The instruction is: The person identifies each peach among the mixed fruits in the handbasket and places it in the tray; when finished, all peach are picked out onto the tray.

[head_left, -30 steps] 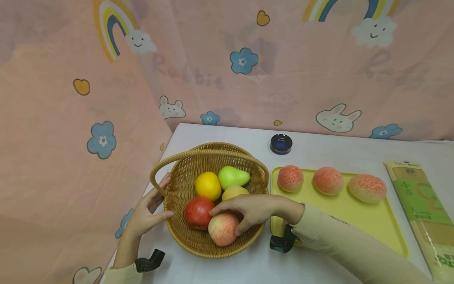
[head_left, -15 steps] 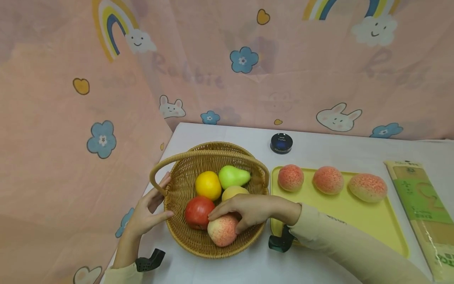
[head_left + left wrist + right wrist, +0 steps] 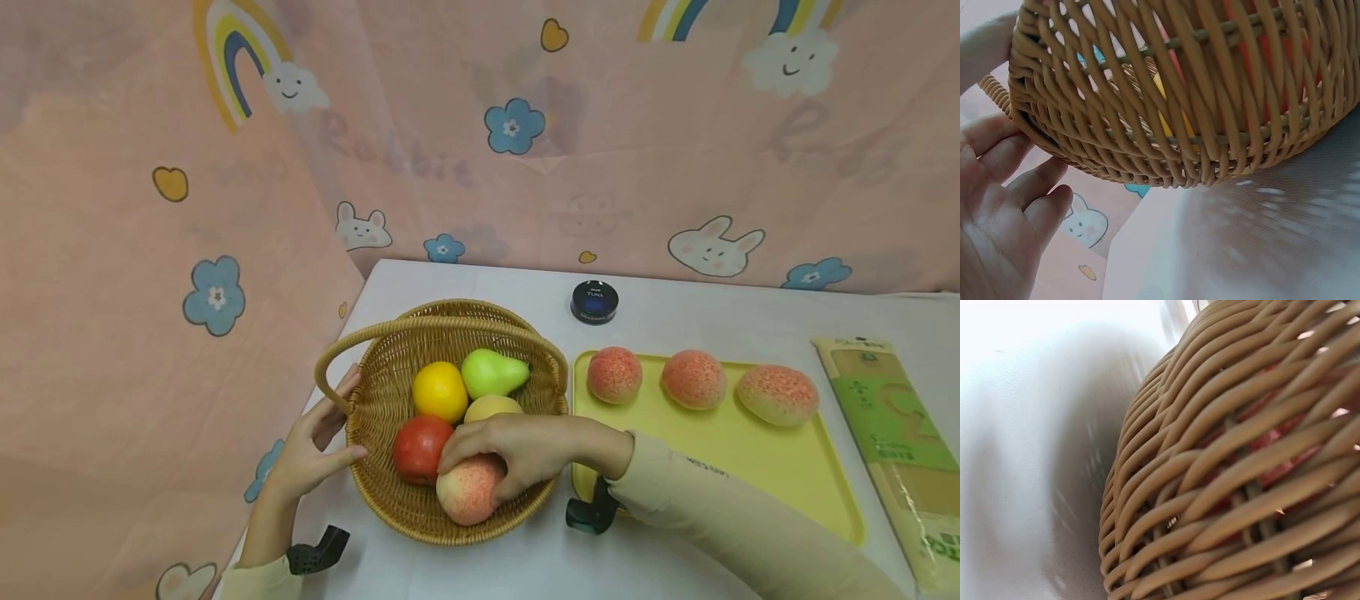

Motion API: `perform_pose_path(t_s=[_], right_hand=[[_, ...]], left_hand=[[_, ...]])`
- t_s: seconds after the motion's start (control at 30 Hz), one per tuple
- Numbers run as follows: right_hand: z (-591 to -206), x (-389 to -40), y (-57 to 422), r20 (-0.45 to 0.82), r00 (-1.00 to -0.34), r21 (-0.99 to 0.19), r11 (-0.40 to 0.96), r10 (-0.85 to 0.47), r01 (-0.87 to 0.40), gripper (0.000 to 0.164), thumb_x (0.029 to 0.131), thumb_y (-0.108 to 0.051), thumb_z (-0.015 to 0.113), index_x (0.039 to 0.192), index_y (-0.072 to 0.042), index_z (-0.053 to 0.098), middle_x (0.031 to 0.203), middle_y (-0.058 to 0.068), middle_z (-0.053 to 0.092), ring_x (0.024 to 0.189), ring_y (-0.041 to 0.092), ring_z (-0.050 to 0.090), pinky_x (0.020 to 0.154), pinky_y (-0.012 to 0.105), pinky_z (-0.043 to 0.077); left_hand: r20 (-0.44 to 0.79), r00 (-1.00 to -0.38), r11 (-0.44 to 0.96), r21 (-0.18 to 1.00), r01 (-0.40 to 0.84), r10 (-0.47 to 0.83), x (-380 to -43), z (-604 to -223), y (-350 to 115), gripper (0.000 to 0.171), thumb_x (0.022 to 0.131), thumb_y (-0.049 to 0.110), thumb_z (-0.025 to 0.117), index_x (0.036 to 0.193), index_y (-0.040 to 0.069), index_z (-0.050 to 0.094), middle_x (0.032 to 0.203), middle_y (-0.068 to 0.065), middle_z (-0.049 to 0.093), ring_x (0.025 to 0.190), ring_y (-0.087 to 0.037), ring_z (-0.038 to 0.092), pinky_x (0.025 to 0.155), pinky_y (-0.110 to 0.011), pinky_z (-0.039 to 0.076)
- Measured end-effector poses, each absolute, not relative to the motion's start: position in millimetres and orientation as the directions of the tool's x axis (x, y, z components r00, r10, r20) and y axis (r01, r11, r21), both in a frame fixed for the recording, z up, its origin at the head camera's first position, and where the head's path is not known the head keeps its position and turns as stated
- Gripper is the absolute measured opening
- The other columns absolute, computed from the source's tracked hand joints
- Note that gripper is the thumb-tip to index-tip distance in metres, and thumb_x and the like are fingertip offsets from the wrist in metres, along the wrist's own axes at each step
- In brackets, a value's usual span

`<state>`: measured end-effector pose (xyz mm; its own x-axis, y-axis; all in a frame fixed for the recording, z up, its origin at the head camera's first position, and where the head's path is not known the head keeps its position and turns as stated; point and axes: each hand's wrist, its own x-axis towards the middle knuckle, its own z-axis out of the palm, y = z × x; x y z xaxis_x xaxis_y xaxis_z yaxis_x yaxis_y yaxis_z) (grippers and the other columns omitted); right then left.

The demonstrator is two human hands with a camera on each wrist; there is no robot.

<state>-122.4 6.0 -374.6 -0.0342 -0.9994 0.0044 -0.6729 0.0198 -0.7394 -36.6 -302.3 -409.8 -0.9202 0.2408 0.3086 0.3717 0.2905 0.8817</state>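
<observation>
A round wicker basket [image 3: 372,493] with an arched handle stands on the white table. My right hand [image 3: 517,446] reaches into it and grips a pale pink peach [image 3: 467,493] near its front. Beside that peach lies a red apple [image 3: 422,450]. An orange-yellow round fruit [image 3: 440,392], a green pear [image 3: 493,372] and a partly covered pale yellow fruit [image 3: 491,407] lie behind. My left hand [image 3: 311,450] touches the basket's left side, thumb by the rim; in the left wrist view its fingertips [image 3: 1047,181] rest against the weave. The right wrist view shows only basket wall and tablecloth.
Right of the basket lies a yellow tray [image 3: 720,450] bearing three peaches [image 3: 693,380]. A dark tuna tin [image 3: 595,302] stands behind it. A green-labelled package [image 3: 892,442] lies at the far right. Patterned pink cloth [image 3: 450,192] hangs behind and at left.
My right hand and the peach have shifted slightly left and toward the basket's front. The pale yellow fruit has moved a little left. My left hand has stayed in place.
</observation>
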Motion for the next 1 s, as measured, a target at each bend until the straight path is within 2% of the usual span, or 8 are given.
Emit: perform_pose_path(t_s=[0.13,0.27,0.5,0.73,0.87,1.0], right_hand=[[-373,-122,6,0.044,-0.032,-0.761,-0.013,-0.999,-0.649,0.059,0.074,-0.008,0.076,0.129,-0.014,0.056,0.134,-0.001,0.052,0.126,0.009,0.045,0.106,0.026,0.039],[-372,-122,8,0.078,-0.072,-0.788,-0.018,-0.994,-0.616,0.058,0.076,-0.011,0.075,0.13,-0.017,0.055,0.134,-0.002,0.051,0.127,0.01,0.043,0.107,0.029,0.038],[-366,-121,14,0.114,-0.203,-0.856,0.008,-0.972,-0.517,0.057,0.077,-0.012,0.072,0.131,-0.016,0.054,0.133,-0.002,0.052,0.123,0.012,0.046,0.104,0.031,0.041],[-356,-116,25,0.069,-0.384,-0.9,0.109,-0.921,-0.422,0.063,0.074,-0.014,0.071,0.134,-0.015,0.052,0.14,-0.001,0.05,0.119,0.014,0.051,0.096,0.027,0.047],[-353,-113,30,0.041,-0.431,-0.902,0.152,-0.901,-0.404,0.063,0.074,-0.017,0.071,0.134,-0.019,0.052,0.14,-0.001,0.05,0.118,0.015,0.052,0.094,0.026,0.048],[-354,-111,35,0.045,-0.452,-0.915,0.145,-0.891,-0.377,0.06,0.075,-0.018,0.072,0.132,-0.016,0.054,0.133,-0.002,0.055,0.11,0.016,0.055,0.09,0.026,0.05]], left_hand=[[0.311,-0.92,0.29,0.881,0.374,0.241,-36,-410,-302,0.09,0.07,-0.013,0.074,0.147,-0.002,0.029,0.157,-0.021,0.016,0.14,-0.009,0.032,0.108,-0.017,0.033],[0.31,-0.92,0.288,0.882,0.372,0.241,-37,-410,-302,0.09,0.07,-0.013,0.074,0.147,-0.001,0.028,0.156,-0.023,0.015,0.14,-0.009,0.032,0.108,-0.017,0.034],[0.32,-0.916,0.289,0.878,0.383,0.241,-37,-411,-303,0.091,0.069,-0.014,0.074,0.147,-0.002,0.028,0.155,-0.026,0.015,0.14,-0.01,0.032,0.108,-0.018,0.034],[0.317,-0.917,0.277,0.883,0.378,0.243,-38,-411,-304,0.089,0.071,-0.013,0.073,0.147,-0.002,0.028,0.158,-0.016,0.017,0.14,-0.009,0.031,0.108,-0.017,0.033],[0.31,-0.918,0.267,0.889,0.372,0.248,-38,-410,-304,0.088,0.073,-0.012,0.073,0.147,-0.003,0.027,0.158,-0.013,0.016,0.141,-0.01,0.03,0.108,-0.017,0.032],[0.303,-0.919,0.266,0.892,0.366,0.251,-38,-410,-303,0.087,0.073,-0.011,0.073,0.147,-0.003,0.027,0.158,-0.013,0.016,0.141,-0.01,0.029,0.109,-0.017,0.032]])
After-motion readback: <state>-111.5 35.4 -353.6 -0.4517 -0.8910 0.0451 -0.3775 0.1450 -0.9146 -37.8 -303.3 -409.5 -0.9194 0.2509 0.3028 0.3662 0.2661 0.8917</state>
